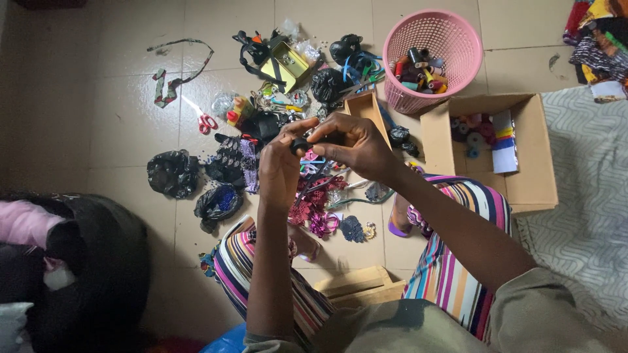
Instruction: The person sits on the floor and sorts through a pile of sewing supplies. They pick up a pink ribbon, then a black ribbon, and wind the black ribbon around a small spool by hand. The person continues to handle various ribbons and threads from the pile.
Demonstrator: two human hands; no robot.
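Floor right under the hands was packed: lace trims (320, 202), black bags (173, 173), a yellow box (291, 65) and red scissors (204, 119) all jammed together, hardly a bare tile between them. The pink basket (432, 59) and cardboard box (490, 147) walled off the far right side. Open tile showed on the left, past the strip of ribbon (171, 78), and along the top edge. Near the knees a wooden crate (360, 284) blocked the gap between the legs.

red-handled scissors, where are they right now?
Head view, left of centre: the scissors lie on the tiled floor, between the fabric strip and the clutter pile.
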